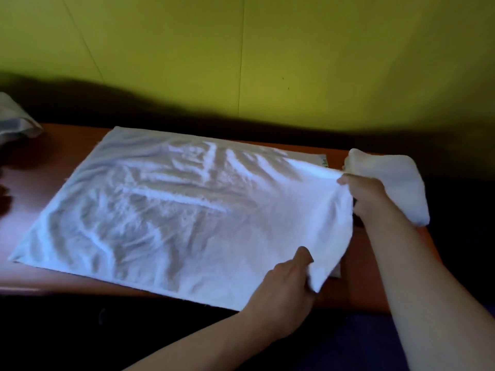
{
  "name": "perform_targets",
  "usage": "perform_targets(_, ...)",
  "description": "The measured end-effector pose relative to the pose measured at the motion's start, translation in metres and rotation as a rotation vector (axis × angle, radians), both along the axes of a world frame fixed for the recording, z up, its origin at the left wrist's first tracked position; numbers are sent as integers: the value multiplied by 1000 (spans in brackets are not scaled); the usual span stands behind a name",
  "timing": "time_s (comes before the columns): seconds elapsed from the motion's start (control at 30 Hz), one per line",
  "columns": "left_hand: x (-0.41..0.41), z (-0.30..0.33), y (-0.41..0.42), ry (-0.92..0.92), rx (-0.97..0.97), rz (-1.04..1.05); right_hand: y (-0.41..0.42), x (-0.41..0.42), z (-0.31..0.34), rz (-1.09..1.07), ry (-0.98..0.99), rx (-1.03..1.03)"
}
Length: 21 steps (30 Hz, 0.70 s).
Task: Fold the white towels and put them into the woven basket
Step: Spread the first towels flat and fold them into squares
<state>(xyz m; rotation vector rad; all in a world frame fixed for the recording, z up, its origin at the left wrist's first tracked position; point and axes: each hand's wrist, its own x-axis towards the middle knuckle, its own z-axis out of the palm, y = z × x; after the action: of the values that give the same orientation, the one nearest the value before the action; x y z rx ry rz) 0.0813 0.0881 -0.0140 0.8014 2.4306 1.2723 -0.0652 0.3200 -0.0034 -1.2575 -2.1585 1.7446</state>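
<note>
Far left edge: a bunched white cloth (16, 119) on the table (53, 162), partly cut off by the frame, can't tell what it is exactly. Table is reddish-brown wood, green-yellow wall (241, 49) right behind it.

Centre: one white towel (166, 210) spread flat across most of the table, wrinkled, left edge lying loose near the table's left part, far edge close to the wall side, near edge along the near table edge. Its right end is lifted off the surface.

My left hand (286, 285) is at the near-right corner of the towel, fingers closed in a pinch on the fabric, thumb on top, corner drooping below the grip. Forearm comes in from the bottom of the frame.

My right hand (367, 194) is at the far-right corner, closed on the towel edge, thumb tip showing on top of the fabric, remaining fingers hidden under the cloth. Between both grips the right edge hangs in a slack curve, raised above the table.

Far right: a folded or rolled white towel (396, 183) sits on the table's right end, just behind my right hand, touching or nearly touching it, can't tell which.

Woven basket isn't in frame.
</note>
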Motion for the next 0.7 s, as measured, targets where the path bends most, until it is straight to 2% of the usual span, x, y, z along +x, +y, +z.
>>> perform_targets(0.07,5,10,-8,-47,86,68,-5,11,16,-20,-47,-294)
perform_targets(0.2,4,29,-30,-161,199,253,-18,16,25,87,65,-422)
perform_targets(0.4,-3,38,-99,-186,283,484,-72,-31,42,-57,239,-473)
perform_targets(0.57,-17,37,-176,-189,265,643,-162,-75,58,28,303,-473)
perform_targets(0.7,-30,37,-231,-250,347,755,-244,-108,65,103,285,-413)
